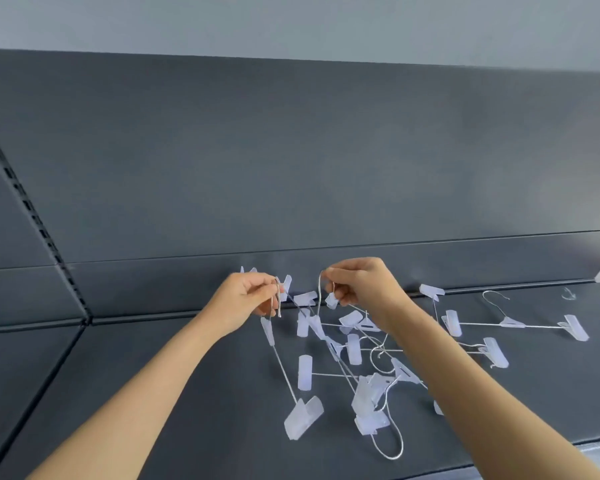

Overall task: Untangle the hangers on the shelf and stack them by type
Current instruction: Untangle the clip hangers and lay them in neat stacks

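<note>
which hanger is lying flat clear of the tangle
The hanger farthest right on the shelf: its whole bar, both clips and hook show uncrossed, while the others cross one another.

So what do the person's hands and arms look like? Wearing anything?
Nothing at all: the left hand and right hand are bare, no gloves, rings or watch showing. The left forearm and right forearm are bare too, no sleeves in view.
</note>
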The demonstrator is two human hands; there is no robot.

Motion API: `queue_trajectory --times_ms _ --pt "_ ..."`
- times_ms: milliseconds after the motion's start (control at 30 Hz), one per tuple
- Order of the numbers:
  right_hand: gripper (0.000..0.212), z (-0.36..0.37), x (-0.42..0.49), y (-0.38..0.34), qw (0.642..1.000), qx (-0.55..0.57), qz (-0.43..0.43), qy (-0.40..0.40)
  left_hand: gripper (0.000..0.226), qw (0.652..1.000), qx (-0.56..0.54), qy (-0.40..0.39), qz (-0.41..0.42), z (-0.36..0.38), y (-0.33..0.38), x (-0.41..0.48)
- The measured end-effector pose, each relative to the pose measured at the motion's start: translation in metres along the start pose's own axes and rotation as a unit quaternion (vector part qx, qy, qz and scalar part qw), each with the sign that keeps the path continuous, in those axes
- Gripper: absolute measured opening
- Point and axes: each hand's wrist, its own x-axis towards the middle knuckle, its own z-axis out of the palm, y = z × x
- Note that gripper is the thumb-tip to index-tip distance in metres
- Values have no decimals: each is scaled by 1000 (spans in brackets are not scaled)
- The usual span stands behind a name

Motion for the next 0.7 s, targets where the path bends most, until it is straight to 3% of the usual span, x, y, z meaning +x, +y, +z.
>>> queue_trajectory --times_ms 233,533,700 --pt "20 68 -7 34 994 -39 53 -85 21 995 58 72 -45 0 -38 -21" --pt "30 68 -15 50 991 -72 21 -113 36 995 90 39 -32 17 -51 -20" --pt "28 54 -15 63 993 -81 34 -73 40 994 101 28 -4 26 -49 -13"
